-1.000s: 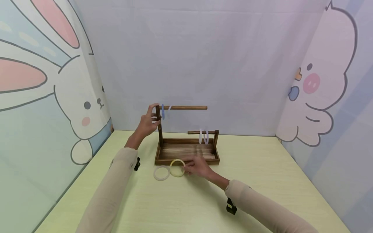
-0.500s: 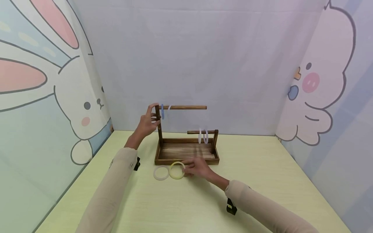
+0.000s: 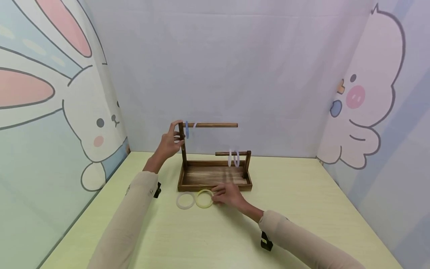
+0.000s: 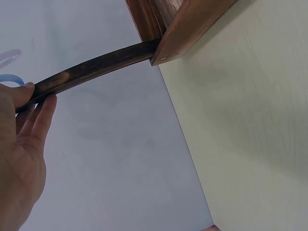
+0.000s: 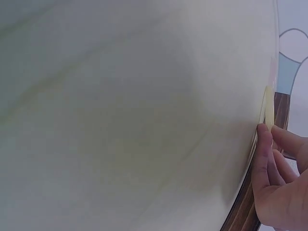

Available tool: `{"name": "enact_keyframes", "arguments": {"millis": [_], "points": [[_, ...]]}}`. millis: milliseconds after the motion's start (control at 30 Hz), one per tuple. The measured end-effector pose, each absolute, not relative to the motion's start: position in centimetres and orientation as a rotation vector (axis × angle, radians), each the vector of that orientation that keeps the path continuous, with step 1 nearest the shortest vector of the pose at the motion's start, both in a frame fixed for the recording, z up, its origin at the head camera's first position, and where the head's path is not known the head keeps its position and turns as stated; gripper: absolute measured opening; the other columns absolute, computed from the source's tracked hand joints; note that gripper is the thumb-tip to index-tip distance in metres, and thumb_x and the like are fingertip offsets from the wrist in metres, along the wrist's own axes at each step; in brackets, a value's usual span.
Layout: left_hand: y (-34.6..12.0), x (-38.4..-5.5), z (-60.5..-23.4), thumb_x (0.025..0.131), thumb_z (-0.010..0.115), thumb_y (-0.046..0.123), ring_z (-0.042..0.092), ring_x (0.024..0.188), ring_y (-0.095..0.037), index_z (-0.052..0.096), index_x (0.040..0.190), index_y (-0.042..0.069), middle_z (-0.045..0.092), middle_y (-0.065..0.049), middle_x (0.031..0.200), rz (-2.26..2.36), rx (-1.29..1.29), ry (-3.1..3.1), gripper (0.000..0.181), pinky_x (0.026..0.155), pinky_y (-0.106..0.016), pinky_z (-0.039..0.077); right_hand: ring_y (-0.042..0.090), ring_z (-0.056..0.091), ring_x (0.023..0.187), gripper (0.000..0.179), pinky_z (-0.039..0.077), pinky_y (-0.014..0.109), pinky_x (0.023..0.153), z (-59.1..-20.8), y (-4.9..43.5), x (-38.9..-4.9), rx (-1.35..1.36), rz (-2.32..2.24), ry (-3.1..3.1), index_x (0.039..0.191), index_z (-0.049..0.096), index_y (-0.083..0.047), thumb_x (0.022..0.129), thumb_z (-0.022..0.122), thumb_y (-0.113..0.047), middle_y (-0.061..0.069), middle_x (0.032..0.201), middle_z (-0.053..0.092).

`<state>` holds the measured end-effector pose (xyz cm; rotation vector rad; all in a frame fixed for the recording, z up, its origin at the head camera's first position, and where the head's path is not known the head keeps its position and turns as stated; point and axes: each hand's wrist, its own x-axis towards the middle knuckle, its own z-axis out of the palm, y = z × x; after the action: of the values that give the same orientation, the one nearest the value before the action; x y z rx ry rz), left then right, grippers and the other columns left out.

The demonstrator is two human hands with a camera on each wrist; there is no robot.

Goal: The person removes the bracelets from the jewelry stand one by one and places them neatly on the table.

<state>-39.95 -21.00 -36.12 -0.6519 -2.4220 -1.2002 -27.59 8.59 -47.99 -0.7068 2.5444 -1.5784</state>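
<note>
A dark wooden bangle rack (image 3: 215,188) has a tall post at its left and a low one at its right. Near the top of the tall post (image 4: 96,67), my left hand (image 3: 170,142) grips the wood between thumb and fingers. In front of the tray my right hand (image 3: 230,195) pinches the right edge of a yellow bangle (image 3: 198,203). The right wrist view shows this yellow bangle (image 5: 269,108) edge-on between thumb and fingertips. Just left of it, a pale whitish bangle (image 3: 178,205) lies on the table.
On the upper bar (image 3: 218,125) hang a blue bangle (image 3: 187,130) and a pale one (image 3: 195,125). The lower bar (image 3: 221,153) carries a white bangle (image 3: 230,158) and a lilac one (image 3: 237,160). A cloth backdrop (image 3: 268,93) stands behind the table (image 3: 201,239).
The yellow bangle has come down from a tilted position to nearly flat beside the pale bangle, with my right hand still on its edge. My left hand stays on the post.
</note>
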Motion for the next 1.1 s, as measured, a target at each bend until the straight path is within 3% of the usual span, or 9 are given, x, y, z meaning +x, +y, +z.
{"name": "enact_keyframes", "arguments": {"millis": [333, 1100], "points": [[-21.04, -39.88, -36.14, 0.094, 0.067, -0.013, 0.068, 0.115, -0.047, 0.024, 0.160, 0.020, 0.065, -0.032, 0.127, -1.218, -0.669, -2.407, 0.085, 0.088, -0.057, 0.060, 0.019, 0.077, 0.078, 0.025, 0.062, 0.031, 0.061, -48.62, 8.41, -27.45, -0.665, -1.624, 2.567, 0.109, 0.076, 0.006, 0.086, 0.084, -0.003, 0.017, 0.092, 0.078], [-21.01, -39.76, -36.12, 0.095, 0.067, -0.011, 0.067, 0.117, -0.045, 0.023, 0.159, 0.030, 0.065, -0.031, 0.129, -1.210, -0.636, -2.425, 0.088, 0.089, -0.057, 0.060, 0.021, 0.077, 0.079, 0.022, 0.063, 0.031, 0.063, -48.56, 8.43, -27.24, -0.668, -1.619, 2.601, 0.105, 0.076, 0.007, 0.086, 0.084, -0.001, 0.017, 0.091, 0.078]]}}
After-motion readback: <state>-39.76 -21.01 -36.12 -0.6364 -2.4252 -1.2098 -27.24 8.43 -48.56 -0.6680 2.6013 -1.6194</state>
